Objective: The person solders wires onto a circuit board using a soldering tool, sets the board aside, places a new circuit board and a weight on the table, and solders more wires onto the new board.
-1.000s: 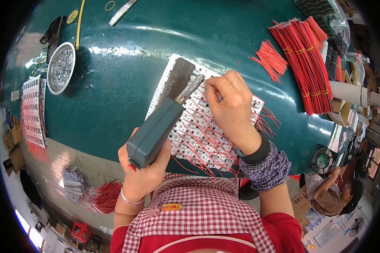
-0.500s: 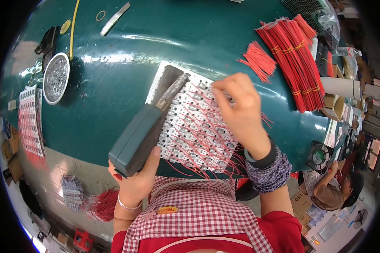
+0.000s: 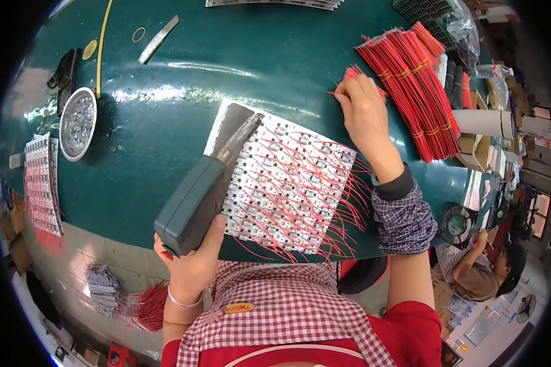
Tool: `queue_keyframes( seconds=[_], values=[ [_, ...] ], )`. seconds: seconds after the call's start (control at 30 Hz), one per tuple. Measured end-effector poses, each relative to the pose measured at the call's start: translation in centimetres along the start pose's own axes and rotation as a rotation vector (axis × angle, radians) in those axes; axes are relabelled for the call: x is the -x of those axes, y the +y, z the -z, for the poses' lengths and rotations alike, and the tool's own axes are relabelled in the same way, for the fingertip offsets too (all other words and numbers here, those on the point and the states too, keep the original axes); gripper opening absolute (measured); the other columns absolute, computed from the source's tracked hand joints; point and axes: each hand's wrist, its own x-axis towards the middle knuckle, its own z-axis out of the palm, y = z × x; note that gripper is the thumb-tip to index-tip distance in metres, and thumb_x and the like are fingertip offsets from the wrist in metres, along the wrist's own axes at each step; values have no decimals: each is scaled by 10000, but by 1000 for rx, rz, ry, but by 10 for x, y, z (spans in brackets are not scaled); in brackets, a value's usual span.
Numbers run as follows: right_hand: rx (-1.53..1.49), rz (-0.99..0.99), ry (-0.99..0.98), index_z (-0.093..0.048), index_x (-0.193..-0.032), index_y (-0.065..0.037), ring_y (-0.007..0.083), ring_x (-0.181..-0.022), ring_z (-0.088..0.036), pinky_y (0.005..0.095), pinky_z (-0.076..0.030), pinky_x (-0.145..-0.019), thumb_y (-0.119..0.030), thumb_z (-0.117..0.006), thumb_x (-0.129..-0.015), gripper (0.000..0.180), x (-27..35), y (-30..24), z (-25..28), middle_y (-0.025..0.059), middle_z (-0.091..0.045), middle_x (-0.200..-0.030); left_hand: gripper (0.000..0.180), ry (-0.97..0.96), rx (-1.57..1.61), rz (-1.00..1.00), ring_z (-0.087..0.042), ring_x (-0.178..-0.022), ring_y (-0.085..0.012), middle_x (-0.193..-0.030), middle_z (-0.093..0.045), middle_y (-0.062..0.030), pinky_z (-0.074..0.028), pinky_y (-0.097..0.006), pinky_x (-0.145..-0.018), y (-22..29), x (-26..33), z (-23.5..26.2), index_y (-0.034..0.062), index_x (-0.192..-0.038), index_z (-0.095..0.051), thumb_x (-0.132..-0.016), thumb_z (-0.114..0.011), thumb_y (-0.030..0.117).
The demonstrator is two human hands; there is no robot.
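Note:
My left hand (image 3: 193,260) grips a dark green soldering gun (image 3: 196,199) by its butt, its metal tip (image 3: 245,131) lying over the top left corner of a white panel of small circuit boards (image 3: 281,183). Thin red wires stick out from the panel's right and lower edges. My right hand (image 3: 364,116) has reached up to a small loose bunch of short red wires (image 3: 355,76) beyond the panel and pinches at them with thumb and fingers. The panel rests on a dark green table (image 3: 165,122).
Long bundled red wires (image 3: 410,85) lie at the right. A round metal dish (image 3: 76,122) sits at the left, with another board panel (image 3: 40,183) beside it. A knife-like tool (image 3: 156,40) and a rubber band lie at the back. Another person (image 3: 483,269) sits at lower right.
My right hand left the panel and moved up and right to the loose red wires. The soldering gun's tip lifted back toward the panel's top left corner.

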Motion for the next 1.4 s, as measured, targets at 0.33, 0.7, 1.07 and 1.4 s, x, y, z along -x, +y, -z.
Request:
queue_keyframes(
  seconds=[0.33, 0.7, 1.07, 1.4],
  values=[
    [-122, 85, 230, -607, -905, -47, 282, -800, -586, 411, -472, -705, -6, -656, -835, 95, -9, -44, 22, 97, -597, -839, 290, 14, 60, 96, -618, -735, -105, -961, -703, -75, -492, -242, -657, 11, -3, -1, -49, -1071, -672, -792, -750, -39],
    [-429, 21, 10, -687, -894, -11, 284, -721, -606, 377, -479, -635, 67, -679, -804, 120, 16, -87, -18, 125, -608, -781, 175, 30, 90, 42, -634, -767, -76, -900, -717, -32, -496, -231, -700, 16, -7, -8, -28, -958, -702, -797, -763, 4],
    [-369, 9, -13, -689, -854, -26, 318, -771, -604, 417, -494, -675, 38, -690, -763, 111, 15, -85, -21, 118, -584, -784, 128, -9, 73, 69, -575, -670, -83, -795, -676, -48, -466, -258, -615, 16, -10, -13, -30, -914, -675, -805, -731, 3],
    [-289, 97, -61, -702, -890, -14, 290, -758, -605, 392, -487, -659, 41, -707, -755, 146, 11, -83, -17, 108, -587, -779, 149, -44, 52, 35, -587, -668, -113, -812, -674, -64, -475, -272, -621, 10, -11, -13, -34, -938, -667, -802, -721, -4]
  ],
)
